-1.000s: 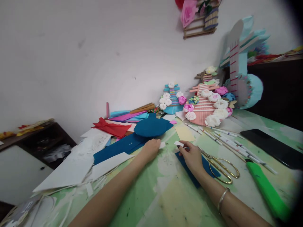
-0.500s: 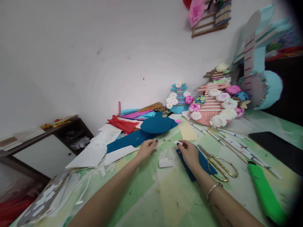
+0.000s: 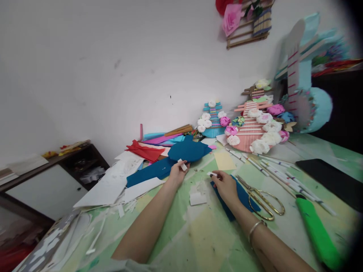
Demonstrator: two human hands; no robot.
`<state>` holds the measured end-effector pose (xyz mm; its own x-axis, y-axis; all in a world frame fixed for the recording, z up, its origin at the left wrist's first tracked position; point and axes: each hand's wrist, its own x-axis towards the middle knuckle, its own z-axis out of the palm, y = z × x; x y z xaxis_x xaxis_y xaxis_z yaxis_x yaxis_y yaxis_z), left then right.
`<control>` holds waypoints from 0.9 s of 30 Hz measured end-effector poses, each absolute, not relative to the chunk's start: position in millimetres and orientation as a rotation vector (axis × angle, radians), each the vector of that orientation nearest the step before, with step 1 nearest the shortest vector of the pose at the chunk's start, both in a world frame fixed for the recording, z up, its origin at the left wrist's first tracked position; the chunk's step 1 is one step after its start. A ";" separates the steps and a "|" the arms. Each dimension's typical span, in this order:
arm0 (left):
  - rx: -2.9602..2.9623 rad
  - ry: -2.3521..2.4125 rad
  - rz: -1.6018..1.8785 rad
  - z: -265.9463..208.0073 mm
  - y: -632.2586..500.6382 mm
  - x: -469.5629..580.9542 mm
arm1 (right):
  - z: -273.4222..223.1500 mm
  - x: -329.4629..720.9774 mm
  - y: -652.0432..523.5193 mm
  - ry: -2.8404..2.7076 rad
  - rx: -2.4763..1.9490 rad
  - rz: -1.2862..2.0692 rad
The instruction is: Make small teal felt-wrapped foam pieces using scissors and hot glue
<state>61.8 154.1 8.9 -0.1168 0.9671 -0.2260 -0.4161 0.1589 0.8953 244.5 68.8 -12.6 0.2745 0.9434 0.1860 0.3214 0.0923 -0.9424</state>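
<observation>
Pinching white pieces (image 3: pixel 182 165), left hand (image 3: pixel 177 174), right hand (image 3: pixel 227 186) alike

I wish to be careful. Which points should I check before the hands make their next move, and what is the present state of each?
1. Left hand has a grip on its small white piece: ok.
2. Right hand has a grip on another white piece: ok.
3. No loose piece lies between the hands and the wearer: not ok; a loose white piece is on the table.
4. Gold-handled scissors are out of both hands: ok; they lie to the right of the right hand.
5. Dark blue piece is uncovered: not ok; the right hand and forearm partly hide it.
6. Green tool has no blade exposed: cannot tell.
</observation>
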 end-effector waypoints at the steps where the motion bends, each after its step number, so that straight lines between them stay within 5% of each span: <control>1: 0.695 1.095 1.332 7.8 153.8 62.5 | -12.8 244.6 69.1 -1.255 -1.450 0.714; 16: 1.446 1.181 0.908 56.6 13.8 -45.7 | -19.3 246.0 75.1 -1.273 -1.473 0.721; 24: 1.703 1.903 0.680 98.4 -26.4 -169.9 | -16.4 245.8 72.8 -1.281 -1.472 0.716; 27: 1.577 2.318 0.854 118.2 -37.2 -201.0 | -16.6 246.0 72.5 -1.287 -1.470 0.716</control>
<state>-201.0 -37.2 118.2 -0.4050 0.9029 0.1443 0.7808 0.2593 0.5684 246.0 72.5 -16.6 0.2549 0.9504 0.1780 0.3501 0.0808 -0.9332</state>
